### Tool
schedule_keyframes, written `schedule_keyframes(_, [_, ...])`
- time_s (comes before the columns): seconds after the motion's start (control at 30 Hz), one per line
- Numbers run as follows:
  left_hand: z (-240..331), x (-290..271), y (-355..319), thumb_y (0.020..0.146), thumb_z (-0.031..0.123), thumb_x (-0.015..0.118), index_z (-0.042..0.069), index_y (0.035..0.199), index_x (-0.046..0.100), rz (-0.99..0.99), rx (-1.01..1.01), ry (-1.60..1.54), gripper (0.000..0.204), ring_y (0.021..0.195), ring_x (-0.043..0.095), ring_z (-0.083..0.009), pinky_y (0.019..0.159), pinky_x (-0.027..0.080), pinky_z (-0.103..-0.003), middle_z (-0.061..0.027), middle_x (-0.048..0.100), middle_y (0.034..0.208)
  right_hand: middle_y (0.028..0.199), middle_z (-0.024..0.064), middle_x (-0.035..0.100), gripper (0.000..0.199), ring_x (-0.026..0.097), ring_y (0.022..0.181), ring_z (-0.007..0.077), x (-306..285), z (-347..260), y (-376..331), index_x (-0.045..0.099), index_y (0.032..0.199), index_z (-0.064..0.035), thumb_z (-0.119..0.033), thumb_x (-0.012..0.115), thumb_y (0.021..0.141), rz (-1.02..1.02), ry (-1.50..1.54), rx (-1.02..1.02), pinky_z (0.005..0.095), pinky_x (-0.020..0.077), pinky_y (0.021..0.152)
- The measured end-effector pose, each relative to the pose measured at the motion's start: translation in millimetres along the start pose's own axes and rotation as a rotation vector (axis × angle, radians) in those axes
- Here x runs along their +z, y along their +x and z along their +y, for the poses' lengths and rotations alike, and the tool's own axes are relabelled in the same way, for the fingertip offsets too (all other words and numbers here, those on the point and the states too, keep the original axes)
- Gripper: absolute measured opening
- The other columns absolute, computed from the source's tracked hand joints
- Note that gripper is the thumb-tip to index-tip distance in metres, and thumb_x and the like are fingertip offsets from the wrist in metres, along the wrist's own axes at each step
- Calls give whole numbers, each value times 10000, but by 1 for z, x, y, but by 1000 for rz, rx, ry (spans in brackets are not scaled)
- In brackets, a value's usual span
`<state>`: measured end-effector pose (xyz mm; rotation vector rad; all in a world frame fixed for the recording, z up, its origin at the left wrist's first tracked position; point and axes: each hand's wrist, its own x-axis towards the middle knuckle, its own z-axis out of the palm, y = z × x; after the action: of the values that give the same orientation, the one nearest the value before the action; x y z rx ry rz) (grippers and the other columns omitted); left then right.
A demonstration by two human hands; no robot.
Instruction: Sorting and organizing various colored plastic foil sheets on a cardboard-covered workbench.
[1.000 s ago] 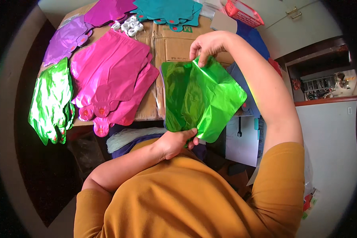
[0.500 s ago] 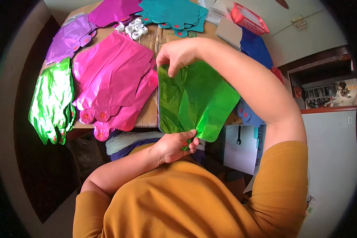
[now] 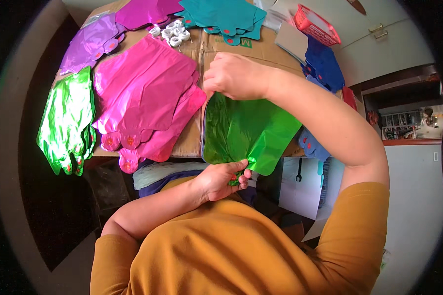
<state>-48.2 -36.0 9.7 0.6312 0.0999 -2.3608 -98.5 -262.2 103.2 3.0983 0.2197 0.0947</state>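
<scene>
A flat green foil balloon (image 3: pixel 251 128) is spread in front of me, over the near edge of the cardboard. My left hand (image 3: pixel 224 179) pinches its gathered lower end, where a bit with red marks bunches between thumb and fingers. At the balloon's far edge is my right hand (image 3: pixel 236 76), its fingers curled closed. The fingertips are turned away, so whether they grip the foil edge is hidden. Left of the balloon lies a pile of flat pink foil balloons (image 3: pixel 142 88), their rounded tabs marked in red.
Shiny green foil balloons (image 3: pixel 66 120) hang over the cardboard's left edge. Purple (image 3: pixel 91 44), magenta (image 3: pixel 145 12) and teal (image 3: pixel 226 17) piles lie farther back, near small white ribbon rolls (image 3: pixel 171 33). Dark blue foils (image 3: pixel 324 64) and a red basket (image 3: pixel 316 25) sit at the right.
My right hand has turned over and its fingers have curled in at the far edge of the green balloon. The left hand keeps its pinch. The whole view has shifted slightly.
</scene>
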Motion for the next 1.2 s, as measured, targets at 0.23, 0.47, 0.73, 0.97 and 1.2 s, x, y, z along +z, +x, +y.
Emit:
schedule_keyframes(0.23, [-1, 1, -1, 1000, 193, 534, 75, 977, 565, 24, 21, 25, 124, 692, 470, -125, 698, 453, -284, -33, 565, 802, 798, 50, 591, 179, 589, 824, 244, 10, -18, -37, 621, 858, -87, -50, 651, 685, 150, 34, 5, 381, 447, 839])
schedule_keyframes(0.47, [1, 8, -4, 1002, 201, 530, 82, 983, 563, 69, 29, 87, 126, 697, 468, -122, 706, 451, -277, -26, 562, 805, 853, 60, 609, 199, 600, 847, 263, 2, -15, -4, 624, 881, -98, -44, 649, 691, -48, 34, 89, 380, 450, 846])
schedule_keyframes(0.73, [4, 1, -3, 996, 204, 536, 88, 968, 553, 35, -5, 133, 120, 676, 462, -122, 700, 441, -288, -21, 551, 790, 857, 104, 686, 88, 656, 883, 312, -18, -36, 58, 656, 770, -68, -46, 602, 704, -707, 52, 254, 443, 505, 751])
schedule_keyframes(0.97, [3, 5, -5, 988, 208, 552, 100, 949, 527, 40, 26, 90, 117, 657, 457, -125, 684, 431, -301, -16, 540, 756, 806, 63, 613, 64, 612, 808, 247, -2, -16, 9, 611, 767, -82, -130, 607, 726, -106, -83, -49, 368, 466, 847])
schedule_keyframes(1.2, [-4, -2, -2, 1003, 173, 523, 57, 950, 554, 22, 89, 34, 131, 668, 463, -131, 661, 440, -284, -45, 552, 786, 995, 141, 660, 217, 640, 968, 268, -10, -34, -62, 662, 922, -6, -110, 615, 738, 110, -151, -78, 412, 520, 874])
